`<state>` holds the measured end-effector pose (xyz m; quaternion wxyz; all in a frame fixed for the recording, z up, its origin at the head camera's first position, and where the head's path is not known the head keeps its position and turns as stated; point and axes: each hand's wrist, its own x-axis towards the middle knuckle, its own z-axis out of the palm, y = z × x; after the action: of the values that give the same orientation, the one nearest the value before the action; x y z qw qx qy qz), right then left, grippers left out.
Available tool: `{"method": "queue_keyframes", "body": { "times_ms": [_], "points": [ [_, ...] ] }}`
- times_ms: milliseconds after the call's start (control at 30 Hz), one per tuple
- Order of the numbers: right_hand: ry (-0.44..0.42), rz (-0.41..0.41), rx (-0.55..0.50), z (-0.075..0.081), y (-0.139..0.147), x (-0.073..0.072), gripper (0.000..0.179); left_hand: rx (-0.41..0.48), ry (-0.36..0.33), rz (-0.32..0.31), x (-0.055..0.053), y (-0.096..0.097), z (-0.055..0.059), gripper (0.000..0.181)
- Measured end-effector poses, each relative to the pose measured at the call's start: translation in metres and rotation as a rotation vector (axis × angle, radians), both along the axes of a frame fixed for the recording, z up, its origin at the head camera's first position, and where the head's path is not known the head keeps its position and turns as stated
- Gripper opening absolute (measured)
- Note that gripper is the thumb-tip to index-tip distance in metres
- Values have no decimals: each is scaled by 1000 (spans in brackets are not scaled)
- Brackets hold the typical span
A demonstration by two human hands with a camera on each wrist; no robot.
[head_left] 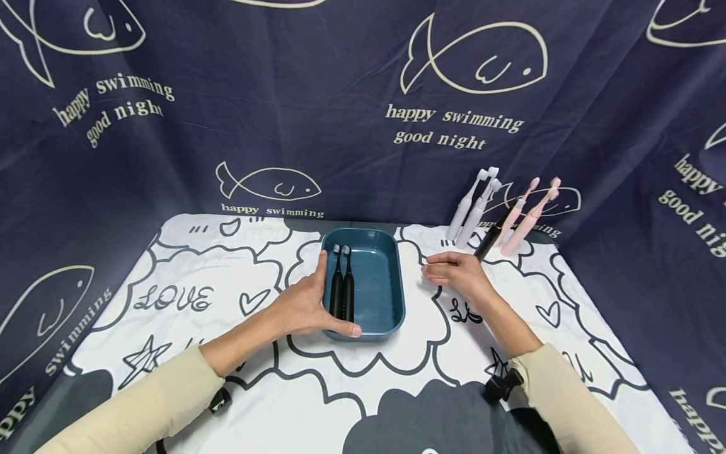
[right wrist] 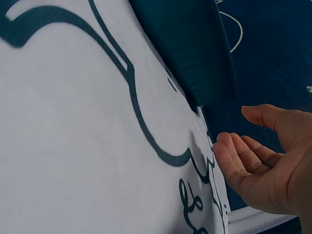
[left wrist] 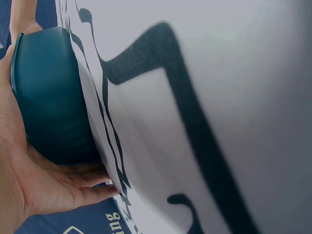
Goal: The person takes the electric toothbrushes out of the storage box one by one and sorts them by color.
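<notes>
A blue rectangular tray (head_left: 375, 284) sits on the cloth, with two black electric toothbrushes (head_left: 348, 293) side by side along its left wall, heads at the far end. My left hand (head_left: 303, 306) spans the tray's near left corner, thumb over the near rim and fairly straight fingers along the outer left side. In the left wrist view, that palm lies close to the tray wall (left wrist: 53, 97). To the right of the tray, my right hand (head_left: 456, 274) hovers with loosely bent fingers and nothing between them. The right wrist view shows its thumb apart from the fingers.
Behind my right hand stand several electric toothbrushes: white ones (head_left: 462, 214), a black one (head_left: 492, 238) and pink ones (head_left: 526, 226), leaning to the right. A white cloth (head_left: 221, 353) with dark outlines covers the table. Dark blue fabric (head_left: 351, 94) with fish drawings hangs behind and at both sides.
</notes>
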<state>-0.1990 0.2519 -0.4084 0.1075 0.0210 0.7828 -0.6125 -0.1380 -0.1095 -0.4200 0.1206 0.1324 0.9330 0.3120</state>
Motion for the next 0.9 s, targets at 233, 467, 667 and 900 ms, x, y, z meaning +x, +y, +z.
{"method": "queue_keyframes", "body": {
  "times_ms": [233,467,667,900],
  "points": [
    [21,10,-29,2,-9,-1,54,-2,0,1,0,0,-1,178],
    [44,29,-60,7,-17,0,53,-2,5,1,-1,0,-1,178],
    [70,41,-90,13,-24,2,50,-5,7,0,-1,0,0,178],
    [98,33,-126,18,-31,1,47,-1,6,0,-1,0,0,179]
  ]
}}
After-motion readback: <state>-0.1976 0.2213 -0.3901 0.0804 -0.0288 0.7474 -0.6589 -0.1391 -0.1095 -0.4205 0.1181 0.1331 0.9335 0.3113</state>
